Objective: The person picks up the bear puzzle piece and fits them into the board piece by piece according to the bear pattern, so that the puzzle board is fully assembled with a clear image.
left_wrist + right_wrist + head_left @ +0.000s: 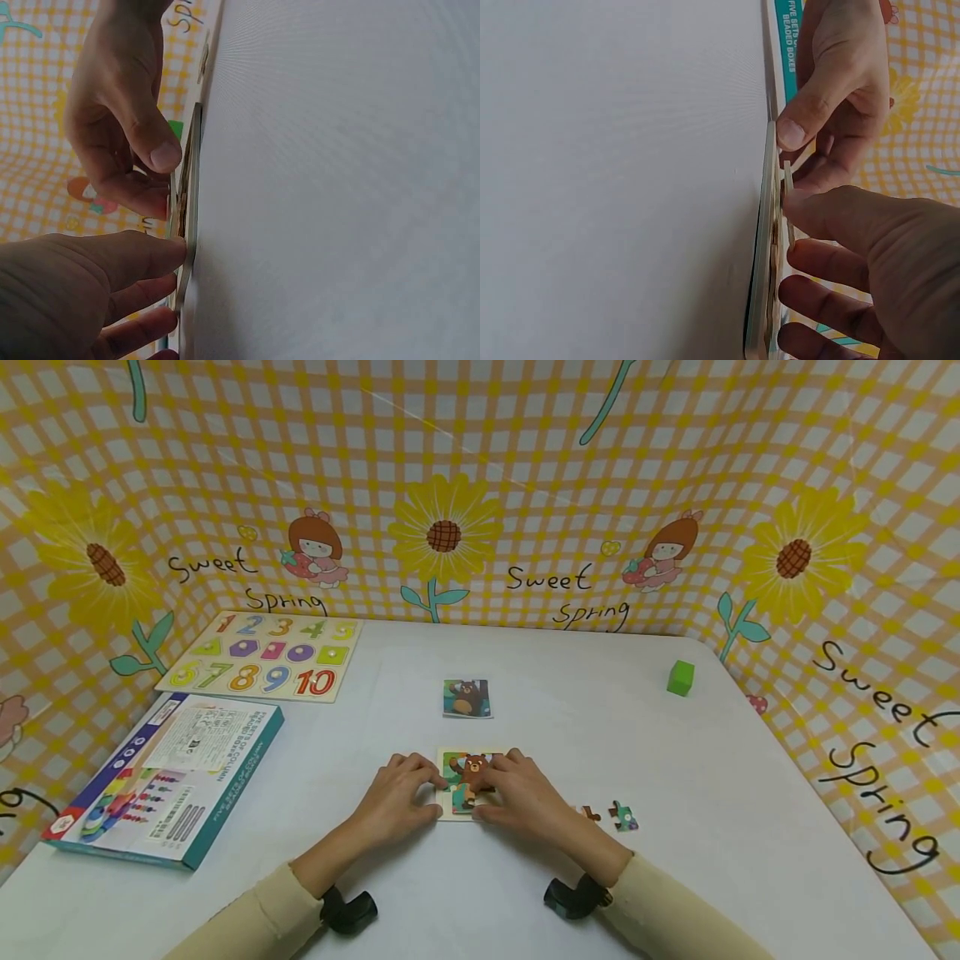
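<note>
A small jigsaw board with a brown bear picture lies flat in front of me. My left hand holds the board's left side, thumb at the near corner and bent fingers along the edge. My right hand reaches over the board's right side. Between its thumb and index finger it pinches a thin puzzle piece, tilted above the board in the right wrist view. From the head, a teal and orange piece shows at the board's lower part. The right fingers hide part of the bear.
Loose puzzle pieces lie right of the board, partly behind the right forearm. A bear picture card lies beyond it. At left are a number board and a flat box. A green block stands far right.
</note>
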Demonstrator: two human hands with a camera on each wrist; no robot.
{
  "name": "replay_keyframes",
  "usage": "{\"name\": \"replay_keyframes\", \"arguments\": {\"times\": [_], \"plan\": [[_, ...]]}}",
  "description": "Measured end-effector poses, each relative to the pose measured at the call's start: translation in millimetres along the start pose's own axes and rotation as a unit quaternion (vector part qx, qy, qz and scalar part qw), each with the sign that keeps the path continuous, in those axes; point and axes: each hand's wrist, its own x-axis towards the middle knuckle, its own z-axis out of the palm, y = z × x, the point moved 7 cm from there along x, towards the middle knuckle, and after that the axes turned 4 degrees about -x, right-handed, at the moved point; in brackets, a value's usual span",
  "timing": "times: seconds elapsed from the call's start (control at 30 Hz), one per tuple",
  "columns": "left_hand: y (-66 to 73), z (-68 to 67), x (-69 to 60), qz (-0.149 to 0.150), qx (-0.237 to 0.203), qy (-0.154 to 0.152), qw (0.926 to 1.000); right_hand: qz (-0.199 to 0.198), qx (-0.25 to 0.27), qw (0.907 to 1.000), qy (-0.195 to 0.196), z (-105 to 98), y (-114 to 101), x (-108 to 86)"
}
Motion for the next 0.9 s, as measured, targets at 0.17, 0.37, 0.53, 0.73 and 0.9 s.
{"name": "replay_keyframes", "arguments": {"times": [0.17, 0.37, 0.53, 0.73, 0.9], "plan": [[-0.2, 0.0, 0.1, -0.001, -0.001, -0.001, 1.0, -0.003, -0.006, 1.0, -0.006, 3.5, -2.6, 4.3], [-0.3, 0.1, 0.4, 0.003, -0.003, -0.003, 1.0, -0.003, -0.006, 1.0, -0.008, 4.5, -5.0, 6.4], [-1.4, 1.2, 0.3, -0.003, -0.005, -0.008, 1.0, -0.009, -0.011, 0.9999, -0.003, 4.4, -7.1, 7.4], [-1.0, 1.1, 0.0, -0.003, -0.003, -0.006, 1.0, -0.014, -0.017, 0.9998, 0.0, 3.2, -8.8, 8.2], [-0.6, 0.8, 0.2, -0.001, -0.003, -0.001, 1.0, -0.016, -0.02, 0.9997, 0.001, 4.1, -9.1, 8.9]]}}
